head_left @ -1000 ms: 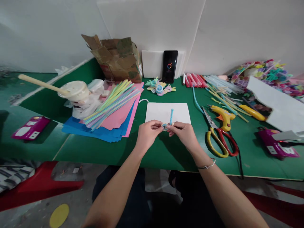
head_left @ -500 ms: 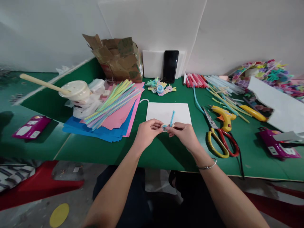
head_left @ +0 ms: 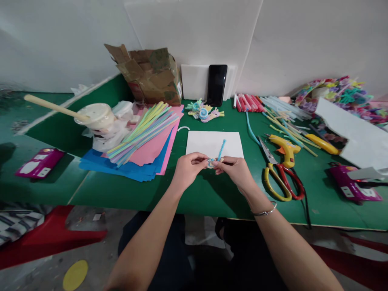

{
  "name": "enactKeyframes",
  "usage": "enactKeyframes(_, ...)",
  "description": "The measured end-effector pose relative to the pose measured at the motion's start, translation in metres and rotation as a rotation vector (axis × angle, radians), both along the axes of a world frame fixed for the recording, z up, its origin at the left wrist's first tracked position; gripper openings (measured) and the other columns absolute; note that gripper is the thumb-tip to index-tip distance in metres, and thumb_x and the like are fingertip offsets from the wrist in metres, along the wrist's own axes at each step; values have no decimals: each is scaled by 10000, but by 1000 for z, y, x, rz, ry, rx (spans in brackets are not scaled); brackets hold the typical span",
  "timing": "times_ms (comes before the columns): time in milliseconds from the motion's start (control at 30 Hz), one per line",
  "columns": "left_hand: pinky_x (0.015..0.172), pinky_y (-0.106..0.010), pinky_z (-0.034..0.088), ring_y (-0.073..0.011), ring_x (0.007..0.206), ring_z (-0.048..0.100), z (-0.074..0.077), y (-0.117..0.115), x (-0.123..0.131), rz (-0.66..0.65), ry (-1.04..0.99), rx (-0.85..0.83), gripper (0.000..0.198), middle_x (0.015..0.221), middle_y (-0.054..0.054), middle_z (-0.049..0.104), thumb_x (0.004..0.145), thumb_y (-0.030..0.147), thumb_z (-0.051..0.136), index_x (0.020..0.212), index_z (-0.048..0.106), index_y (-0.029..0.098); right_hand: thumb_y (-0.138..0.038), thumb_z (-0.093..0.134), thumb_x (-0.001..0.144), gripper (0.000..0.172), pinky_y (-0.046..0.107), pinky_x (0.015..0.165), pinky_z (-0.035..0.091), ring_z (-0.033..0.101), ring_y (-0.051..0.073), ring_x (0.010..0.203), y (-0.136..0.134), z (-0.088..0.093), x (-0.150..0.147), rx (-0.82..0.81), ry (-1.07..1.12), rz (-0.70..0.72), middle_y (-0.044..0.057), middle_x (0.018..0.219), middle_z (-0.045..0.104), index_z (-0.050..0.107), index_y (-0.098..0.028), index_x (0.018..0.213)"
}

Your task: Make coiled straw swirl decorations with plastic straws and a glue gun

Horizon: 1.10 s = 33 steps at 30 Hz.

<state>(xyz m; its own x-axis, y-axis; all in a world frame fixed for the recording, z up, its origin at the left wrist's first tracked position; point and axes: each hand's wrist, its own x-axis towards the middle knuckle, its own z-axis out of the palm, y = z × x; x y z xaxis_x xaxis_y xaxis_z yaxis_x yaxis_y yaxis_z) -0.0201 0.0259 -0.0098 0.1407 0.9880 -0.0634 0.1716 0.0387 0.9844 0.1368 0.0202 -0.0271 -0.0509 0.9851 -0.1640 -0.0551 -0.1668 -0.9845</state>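
Between my two hands is a blue pipe cleaner (head_left: pixel 222 149), partly wound into a small coil with a pale strand; its straight end sticks up and leans right. My left hand (head_left: pixel 190 167) pinches the coil from the left between thumb and fingers. From the right, my right hand (head_left: pixel 233 169) pinches the pipe cleaner where it leaves the coil. Fingertips hide part of the coil. Both hands are just above the near edge of a white sheet (head_left: pixel 203 141) lying on the green table (head_left: pixel 127 198). Behind it sits a small pastel pipe-cleaner piece (head_left: pixel 203 114) with a blue spiral.
On the right lie scissors (head_left: pixel 279 178), a yellow glue gun (head_left: pixel 284 146) and bundled pipe cleaners (head_left: pixel 249 103). Coloured sheets (head_left: pixel 148 155) with more pipe cleaners (head_left: pixel 145 129) are on the left, near a white tub (head_left: pixel 95 115). A cardboard box (head_left: pixel 154 76) and phone (head_left: pixel 217 85) stand behind.
The free end of the blue pipe cleaner has tilted slightly further right, and the coil has turned a little between my fingers. Both hands stay in nearly the same place.
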Motion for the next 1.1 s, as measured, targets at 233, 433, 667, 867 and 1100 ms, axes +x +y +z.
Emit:
enactKeyframes(233, 662, -251, 551, -150, 653, 670, 3, -2, 0, -18, 28, 40, 56, 724, -21, 705, 715, 197, 626, 738, 674, 178, -404, 777, 537, 256, 255, 512, 523, 572, 102, 476, -1, 4, -1, -16, 8, -10, -7, 535, 640, 670, -171, 537)
enactKeyframes(433, 676, -260, 562, -152, 686, 672, 0, -2, 4, 42, -53, -27, 98, 783, -38, 711, 700, 206, 655, 786, 675, 165, -415, 761, 567, 246, 252, 533, 522, 575, 102, 500, -2, 5, -1, 8, 6, -51, -7, 559, 645, 683, -181, 575)
enactKeyframes(667, 724, -288, 560, -172, 773, 672, -4, 0, 1, -22, 10, 30, 151, 818, -53, 707, 715, 176, 648, 863, 670, 161, -420, 773, 541, 269, 234, 512, 510, 560, 87, 478, -1, 6, -2, -37, 35, -46, -16, 531, 630, 673, -170, 550)
enactKeyframes(867, 984, -432, 429, -219, 1128, 552, 12, -7, -3, -61, 499, 752, 192, 1130, -71, 643, 841, 182, 550, 997, 652, 227, -384, 789, 528, 276, 226, 490, 492, 536, 76, 437, -2, 10, 7, -159, -15, 160, -18, 470, 598, 655, -144, 510)
enactKeyframes(1100, 1092, -562, 218, -232, 1221, 484, 19, -13, -5, -395, 750, 916, 291, 1069, -62, 671, 870, 52, 419, 975, 644, 204, -345, 763, 566, 227, 231, 483, 480, 552, 94, 433, -4, 6, 13, -107, -154, 244, -21, 448, 592, 652, -153, 517)
